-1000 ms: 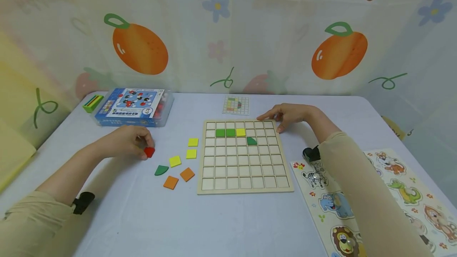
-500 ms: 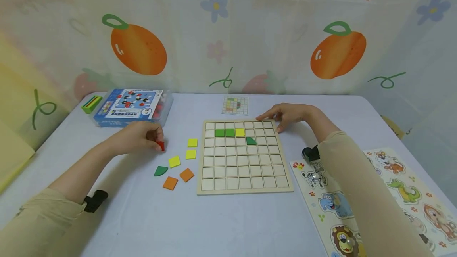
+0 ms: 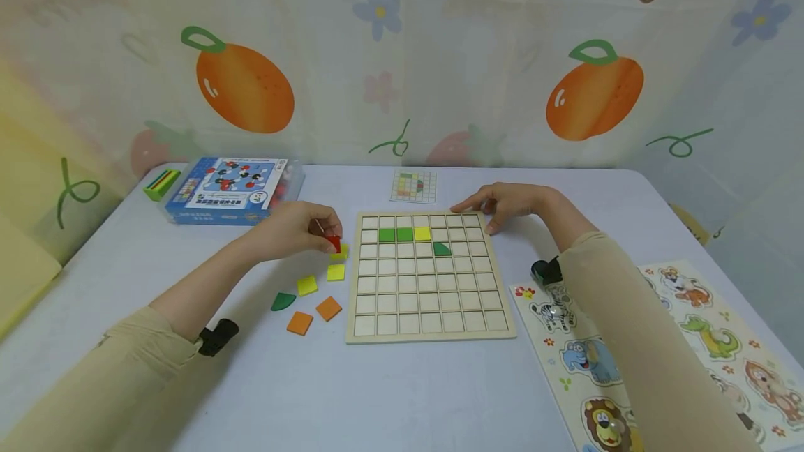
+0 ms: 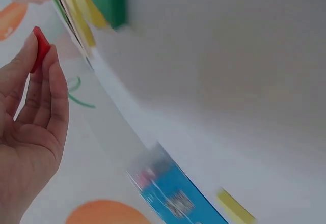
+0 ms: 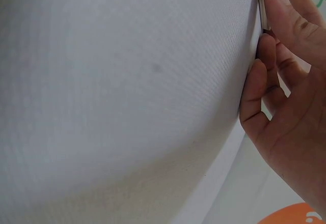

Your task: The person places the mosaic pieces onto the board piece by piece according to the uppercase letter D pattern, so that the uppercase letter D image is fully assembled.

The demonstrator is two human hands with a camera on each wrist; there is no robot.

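Between thumb and fingertips, my left hand (image 3: 300, 230) pinches a small red tile (image 3: 334, 243), held just left of the wooden grid board (image 3: 432, 337). In the head view it overlaps a yellow square tile (image 3: 340, 253). The left wrist view shows the red tile (image 4: 41, 52) edge-on at the fingertips. My right hand (image 3: 511, 202) grips the board's far right corner, index finger along the far edge and thumb on the right side. On the board lie two green squares (image 3: 396, 234), a yellow square (image 3: 422, 234) and a green quarter-circle (image 3: 442, 249).
Left of the board lie yellow squares (image 3: 307, 285), orange squares (image 3: 329, 308) and a green quarter-circle tile (image 3: 283, 300). A pattern card (image 3: 413, 186) lies behind the board. A boxed molecule set (image 3: 232, 190) stands back left; an animal puzzle board (image 3: 565, 361) lies under the right forearm.
My left hand has carried the red tile rightward, from near the blue box to beside the board's left edge. The right hand stays at the board's corner.
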